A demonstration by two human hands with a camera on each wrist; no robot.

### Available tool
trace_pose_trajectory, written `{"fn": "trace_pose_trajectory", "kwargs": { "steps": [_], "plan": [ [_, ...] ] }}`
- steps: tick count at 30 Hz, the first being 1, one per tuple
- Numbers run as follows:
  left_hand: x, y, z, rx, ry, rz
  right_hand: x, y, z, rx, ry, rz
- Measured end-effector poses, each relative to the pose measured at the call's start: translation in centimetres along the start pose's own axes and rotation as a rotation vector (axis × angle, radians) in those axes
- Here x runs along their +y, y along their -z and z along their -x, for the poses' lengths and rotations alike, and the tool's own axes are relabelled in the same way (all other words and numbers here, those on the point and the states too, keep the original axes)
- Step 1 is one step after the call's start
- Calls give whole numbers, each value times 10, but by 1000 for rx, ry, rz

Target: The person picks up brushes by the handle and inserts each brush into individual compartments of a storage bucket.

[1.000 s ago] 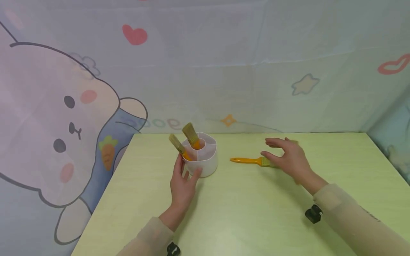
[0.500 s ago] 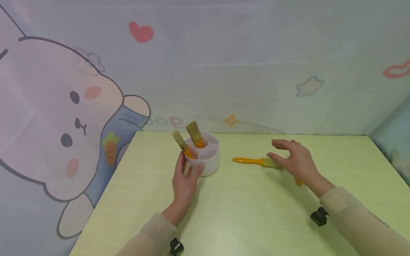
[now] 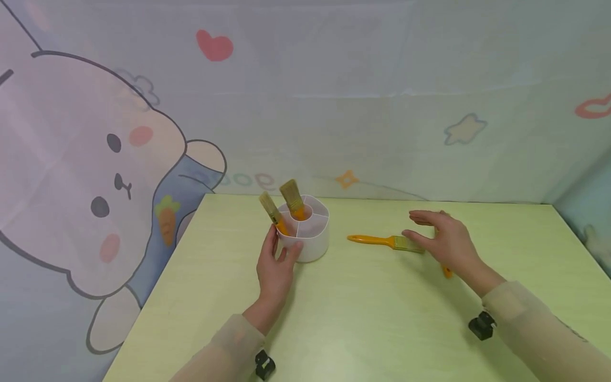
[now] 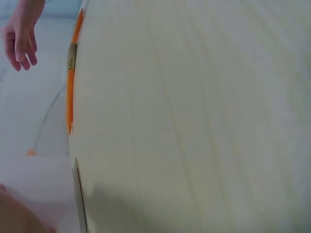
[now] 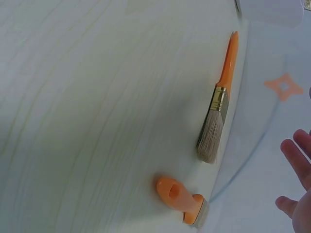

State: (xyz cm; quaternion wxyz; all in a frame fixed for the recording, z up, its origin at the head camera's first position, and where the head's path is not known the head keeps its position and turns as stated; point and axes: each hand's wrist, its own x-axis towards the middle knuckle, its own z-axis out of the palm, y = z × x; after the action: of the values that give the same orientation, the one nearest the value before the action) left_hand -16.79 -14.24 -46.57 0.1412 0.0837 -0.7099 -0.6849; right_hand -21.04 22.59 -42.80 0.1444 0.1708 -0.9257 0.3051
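In the head view my left hand (image 3: 276, 273) holds a round white divided brush holder (image 3: 315, 246) at its left side, thumb on the front wall. Two paintbrushes stand in it bristles up: one (image 3: 274, 212) leans in a left compartment, the other (image 3: 293, 199) in the central ring. My right hand (image 3: 451, 241) is raised to the right, its fingers and thumb apart with nothing between them. Beneath and left of it, an orange-handled paintbrush (image 5: 220, 107) lies flat, handle toward the holder. A second orange-handled brush (image 5: 180, 196) lies partly hidden under that hand in the head view.
A pale yellow-green table (image 3: 343, 318) carries everything. Behind it hangs a cloth backdrop (image 3: 334, 132) printed with a cartoon animal, hearts and stars. Each sleeve has a small black camera at the wrist, such as the right one (image 3: 482, 324).
My right hand has shifted slightly right, uncovering more of the near brush's bristles and the second brush's handle end. The left hand keeps its hold on the holder. The head view has shifted a little.
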Motion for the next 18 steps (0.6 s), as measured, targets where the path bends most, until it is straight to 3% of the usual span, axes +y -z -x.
{"fn": "trace_pose_trajectory", "kwargs": {
  "steps": [4,10,18],
  "plan": [
    [0,0,-1,2,-5,5,1,2,3,-46,-25,6],
    [-1,-1,-2,1,-12,11,1,7,10,-188,-100,17],
    [-2,0,-2,-3,4,-3,0,6,15,-252,-86,49]
  ]
}}
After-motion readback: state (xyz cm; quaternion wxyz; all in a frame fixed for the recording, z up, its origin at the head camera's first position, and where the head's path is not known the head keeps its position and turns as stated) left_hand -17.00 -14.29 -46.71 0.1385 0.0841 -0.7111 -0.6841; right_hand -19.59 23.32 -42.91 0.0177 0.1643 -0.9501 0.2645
